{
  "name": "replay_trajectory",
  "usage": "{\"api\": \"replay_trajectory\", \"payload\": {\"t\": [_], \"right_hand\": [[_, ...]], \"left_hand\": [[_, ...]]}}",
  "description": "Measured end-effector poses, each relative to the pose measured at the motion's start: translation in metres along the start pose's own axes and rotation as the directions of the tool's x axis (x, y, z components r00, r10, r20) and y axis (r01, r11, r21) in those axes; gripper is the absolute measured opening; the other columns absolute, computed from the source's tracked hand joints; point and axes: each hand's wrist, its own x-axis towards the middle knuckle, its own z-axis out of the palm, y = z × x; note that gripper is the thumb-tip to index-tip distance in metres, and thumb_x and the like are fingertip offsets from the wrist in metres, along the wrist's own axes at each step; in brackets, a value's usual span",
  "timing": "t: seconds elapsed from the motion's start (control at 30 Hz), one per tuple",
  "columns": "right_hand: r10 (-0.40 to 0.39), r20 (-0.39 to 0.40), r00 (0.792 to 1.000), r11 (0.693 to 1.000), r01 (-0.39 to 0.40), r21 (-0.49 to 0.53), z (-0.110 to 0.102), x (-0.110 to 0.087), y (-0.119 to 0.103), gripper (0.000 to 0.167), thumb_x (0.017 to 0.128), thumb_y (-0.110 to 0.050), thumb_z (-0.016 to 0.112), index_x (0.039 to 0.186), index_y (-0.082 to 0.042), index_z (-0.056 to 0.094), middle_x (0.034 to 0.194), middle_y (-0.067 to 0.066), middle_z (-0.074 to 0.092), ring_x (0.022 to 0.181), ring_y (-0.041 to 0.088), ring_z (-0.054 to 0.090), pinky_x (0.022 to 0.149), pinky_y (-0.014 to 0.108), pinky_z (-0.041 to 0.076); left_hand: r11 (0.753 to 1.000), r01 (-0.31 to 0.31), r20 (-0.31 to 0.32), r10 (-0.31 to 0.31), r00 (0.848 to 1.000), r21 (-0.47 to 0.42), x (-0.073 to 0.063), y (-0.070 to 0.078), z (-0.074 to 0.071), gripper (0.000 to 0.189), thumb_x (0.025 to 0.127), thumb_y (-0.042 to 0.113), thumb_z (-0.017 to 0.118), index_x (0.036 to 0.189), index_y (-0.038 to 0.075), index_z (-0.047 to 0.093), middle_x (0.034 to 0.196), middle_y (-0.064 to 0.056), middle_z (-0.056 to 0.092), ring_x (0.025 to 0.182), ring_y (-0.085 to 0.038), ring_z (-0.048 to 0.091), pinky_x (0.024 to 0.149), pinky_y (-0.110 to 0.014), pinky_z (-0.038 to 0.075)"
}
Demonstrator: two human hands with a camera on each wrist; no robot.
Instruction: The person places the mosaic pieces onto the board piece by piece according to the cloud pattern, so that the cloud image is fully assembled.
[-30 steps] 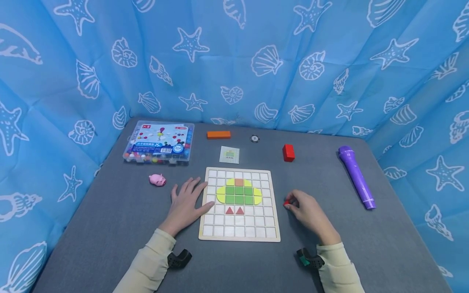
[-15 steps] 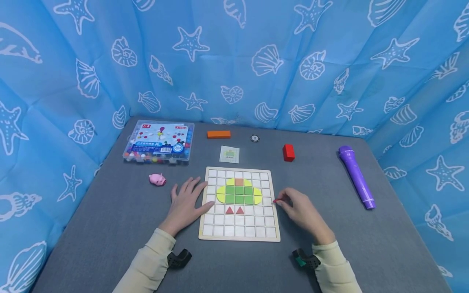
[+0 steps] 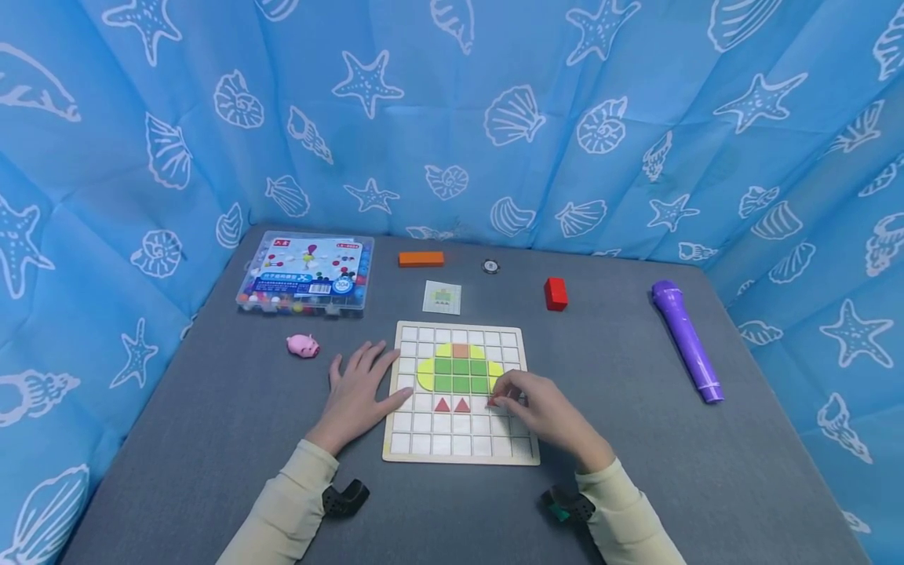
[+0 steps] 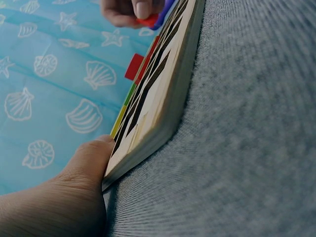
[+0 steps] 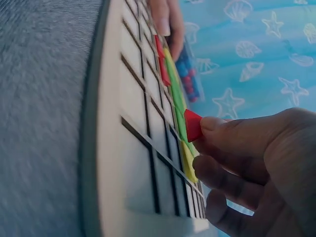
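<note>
A wooden grid board (image 3: 461, 460) with pale square cells lies on the grey table. On it, green squares (image 3: 452, 376) are flanked by yellow rounded pieces (image 3: 426, 375), with an orange-brown square (image 3: 460, 351) at the top. Below them sit two red triangles (image 3: 462, 406) side by side. My right hand (image 3: 544, 412) pinches another red triangle (image 5: 193, 125) between thumb and finger, over the board's right half. My left hand (image 3: 356, 396) lies with fingers spread at the board's left edge, the thumb (image 4: 94, 153) reaching over its rim.
Behind the board lie a small pattern card (image 3: 442, 297), an orange block (image 3: 421, 259), a round token (image 3: 490, 267) and a red block (image 3: 555, 294). Left are a plastic case of beads (image 3: 305, 275) and a pink pig (image 3: 303, 346); right, a purple microphone-shaped tube (image 3: 688, 341).
My right hand has moved left with the red triangle, from the table beside the board to over its cells. The left hand has stayed in place.
</note>
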Motion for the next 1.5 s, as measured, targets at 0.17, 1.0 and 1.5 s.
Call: {"api": "replay_trajectory", "payload": {"t": [0.17, 1.0, 1.5], "right_hand": [[-0.055, 0.004, 0.998, 0.998, 0.055, -0.024, 0.010, 0.005, -0.002, 0.011, 0.087, -0.009, 0.069, 0.096, -0.014, 0.065, 0.089, -0.010, 0.064, 0.077, 0.003, 0.054, 0.072, 0.026, 0.051], [-0.113, 0.024, 0.993, 0.974, 0.115, -0.195, 0.020, 0.008, -0.008, 0.012, 0.087, -0.012, 0.069, 0.098, -0.015, 0.068, 0.092, -0.007, 0.065, 0.085, 0.004, 0.057, 0.078, 0.028, 0.053], [-0.093, 0.029, 0.995, 0.967, 0.098, -0.234, 0.023, 0.004, -0.012, 0.012, 0.089, -0.007, 0.065, 0.098, -0.014, 0.068, 0.094, -0.005, 0.063, 0.086, 0.006, 0.056, 0.078, 0.029, 0.052]], "left_hand": [[1.000, 0.004, 0.007, -0.004, 1.000, 0.002, 0.000, 0.000, 0.001, 0.074, 0.086, 0.064, 0.055, 0.146, 0.023, 0.041, 0.153, -0.010, 0.033, 0.144, -0.033, 0.021, 0.108, -0.069, 0.003], [1.000, 0.003, 0.002, -0.004, 1.000, 0.017, 0.001, 0.001, 0.002, 0.074, 0.086, 0.065, 0.054, 0.145, 0.024, 0.041, 0.153, -0.010, 0.034, 0.144, -0.033, 0.020, 0.108, -0.069, 0.004], [1.000, -0.006, -0.002, 0.006, 1.000, 0.011, 0.001, 0.000, 0.003, 0.074, 0.086, 0.064, 0.055, 0.145, 0.024, 0.041, 0.153, -0.010, 0.034, 0.144, -0.033, 0.021, 0.108, -0.069, 0.003]]}}
